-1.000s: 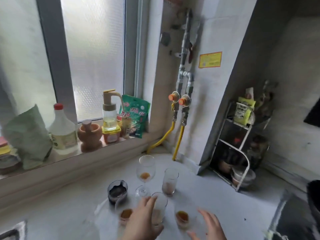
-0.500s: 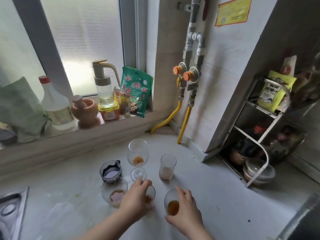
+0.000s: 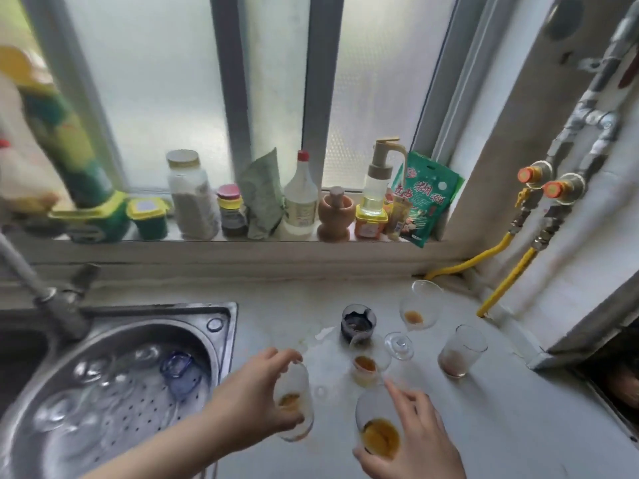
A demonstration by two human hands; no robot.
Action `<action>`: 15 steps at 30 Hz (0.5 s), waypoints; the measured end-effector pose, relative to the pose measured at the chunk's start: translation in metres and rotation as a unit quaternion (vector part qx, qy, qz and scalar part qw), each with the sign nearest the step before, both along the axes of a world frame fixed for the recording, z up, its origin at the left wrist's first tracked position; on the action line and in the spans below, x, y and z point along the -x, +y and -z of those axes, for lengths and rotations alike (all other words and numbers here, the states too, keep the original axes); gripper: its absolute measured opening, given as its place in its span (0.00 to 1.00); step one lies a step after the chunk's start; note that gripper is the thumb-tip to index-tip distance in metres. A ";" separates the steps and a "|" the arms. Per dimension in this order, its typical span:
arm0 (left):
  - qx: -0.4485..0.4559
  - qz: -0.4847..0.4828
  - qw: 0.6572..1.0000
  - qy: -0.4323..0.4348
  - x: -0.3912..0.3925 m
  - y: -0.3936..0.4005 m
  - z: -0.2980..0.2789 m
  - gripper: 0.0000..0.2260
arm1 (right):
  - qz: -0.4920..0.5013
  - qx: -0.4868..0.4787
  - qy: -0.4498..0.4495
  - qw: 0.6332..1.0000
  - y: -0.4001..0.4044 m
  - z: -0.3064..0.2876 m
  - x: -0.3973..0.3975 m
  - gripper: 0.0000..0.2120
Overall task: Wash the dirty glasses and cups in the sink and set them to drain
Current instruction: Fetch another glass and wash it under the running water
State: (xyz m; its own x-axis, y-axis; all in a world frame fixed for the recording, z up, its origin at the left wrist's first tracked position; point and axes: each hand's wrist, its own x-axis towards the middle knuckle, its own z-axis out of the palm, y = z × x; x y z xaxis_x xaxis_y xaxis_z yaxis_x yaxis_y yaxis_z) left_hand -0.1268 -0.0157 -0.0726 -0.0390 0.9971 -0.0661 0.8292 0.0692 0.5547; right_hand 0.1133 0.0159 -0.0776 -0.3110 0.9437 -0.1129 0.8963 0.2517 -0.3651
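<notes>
Head view: left hand [image 3: 256, 392] fingers curl round a stained tumbler [image 3: 294, 402] right of the sink [image 3: 221, 316]. Right hand [image 3: 411, 440] fingers grip another stained glass [image 3: 378, 426] beside it.

i'm looking at a home kitchen: steel sink [image 3: 221, 326] set in the counter [image 3: 484, 409], condiment bottles along the windowsill [image 3: 242, 250], gas valves [image 3: 549, 183] in the corner.

amber dregs tint the clear glasses [image 3: 378, 426], a blue cup [image 3: 179, 375] sits in the perforated steel basin [image 3: 103, 426], yellow hoses [image 3: 501, 281] behind.
</notes>
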 end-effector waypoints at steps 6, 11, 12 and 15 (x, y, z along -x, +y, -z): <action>-0.041 -0.098 0.994 0.008 0.134 -0.106 -0.008 0.30 | -0.079 -0.001 0.072 0.994 -0.065 -0.017 0.154 0.52; -0.019 -0.161 0.987 0.019 0.258 -0.204 0.002 0.29 | -0.100 0.050 0.162 0.980 -0.136 0.003 0.291 0.55; -0.011 -0.176 0.984 0.020 0.282 -0.222 0.004 0.29 | -0.114 0.061 0.164 0.978 -0.148 0.006 0.315 0.55; 0.003 -0.227 0.974 0.018 0.346 -0.267 0.012 0.29 | -0.155 0.085 0.154 0.972 -0.178 0.011 0.379 0.55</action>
State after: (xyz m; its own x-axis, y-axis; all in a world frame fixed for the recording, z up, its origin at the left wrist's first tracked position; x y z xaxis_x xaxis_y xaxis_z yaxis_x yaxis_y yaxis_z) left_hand -0.4726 -0.2832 -0.0845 -0.4781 0.8761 -0.0622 0.7309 0.4361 0.5249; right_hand -0.2658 -0.1624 -0.0886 -0.6221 0.7743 -0.1155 0.6276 0.4050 -0.6649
